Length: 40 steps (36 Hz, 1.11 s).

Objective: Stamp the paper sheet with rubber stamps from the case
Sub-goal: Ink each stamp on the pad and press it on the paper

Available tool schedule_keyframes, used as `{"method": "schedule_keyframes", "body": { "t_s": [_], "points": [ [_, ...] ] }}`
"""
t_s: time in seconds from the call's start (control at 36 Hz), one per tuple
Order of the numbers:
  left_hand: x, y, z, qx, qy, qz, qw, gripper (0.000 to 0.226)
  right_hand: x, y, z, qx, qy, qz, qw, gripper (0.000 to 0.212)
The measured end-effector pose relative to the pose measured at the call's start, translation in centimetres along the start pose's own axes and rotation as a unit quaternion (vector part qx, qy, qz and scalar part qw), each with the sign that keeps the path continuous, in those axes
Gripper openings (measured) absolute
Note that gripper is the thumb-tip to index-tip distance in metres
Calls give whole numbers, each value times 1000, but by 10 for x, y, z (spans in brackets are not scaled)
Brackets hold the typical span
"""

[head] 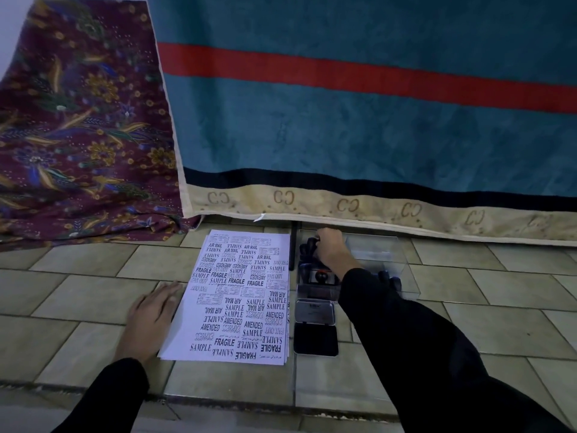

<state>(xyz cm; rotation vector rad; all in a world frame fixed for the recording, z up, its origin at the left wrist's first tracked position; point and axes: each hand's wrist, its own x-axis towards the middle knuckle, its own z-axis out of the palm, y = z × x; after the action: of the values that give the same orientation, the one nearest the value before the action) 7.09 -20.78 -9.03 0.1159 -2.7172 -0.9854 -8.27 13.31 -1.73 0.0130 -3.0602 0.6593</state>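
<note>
Paper sheet [240,295] lies on the tiled floor [93,295], already packed with prints. Left hand [153,320] is flat, fingers straight, at its left edge. Right hand [331,250] is in the clear case [381,254] just right of the sheet, fingers curled round a black stamp [308,245]. What could bite: the stamps look crammed together, so pulling this one might drag a neighbour out. Also the sleeve [390,323] hangs right by the open ink pad [316,339], easy smear.
</note>
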Motion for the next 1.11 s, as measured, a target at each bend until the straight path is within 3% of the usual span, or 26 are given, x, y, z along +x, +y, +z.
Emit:
{"method": "schedule_keyframes", "body": {
  "t_s": [0.17, 0.25, 0.36, 0.47, 0.61, 0.78, 0.94, 1.11],
  "points": [
    [1, -9, 5, -11, 19, -6, 1000, 31, -12, 28, -30, 88, 69, 3, 994, 35],
    [0, -11, 5, -103, 24, -65, 992, 30, -25, 54, -52, 97, 123, 24, 987, 30],
    [3, -6, -4, -228, 35, -115, 966, 27, -46, 94, -66, 15, 59, 72, 996, 22],
    [10, 15, -4, -253, 91, -132, 954, 27, -53, 107, -67, -40, 18, 78, 996, 21],
    [-2, 72, 20, -150, 16, -23, 988, 37, -55, 104, -62, -120, -18, 59, 991, 20],
    [-29, 134, 69, -26, -128, 155, 979, 88, -60, 102, -57, -144, -37, 73, 986, 14],
    [-35, 143, 106, 81, -183, 178, 964, 130, -64, 102, -55, -148, -50, 88, 984, 22],
    [-38, 144, 112, 102, -201, 174, 959, 135, -65, 99, -52, -136, -41, 102, 985, 24]
  ]
}}
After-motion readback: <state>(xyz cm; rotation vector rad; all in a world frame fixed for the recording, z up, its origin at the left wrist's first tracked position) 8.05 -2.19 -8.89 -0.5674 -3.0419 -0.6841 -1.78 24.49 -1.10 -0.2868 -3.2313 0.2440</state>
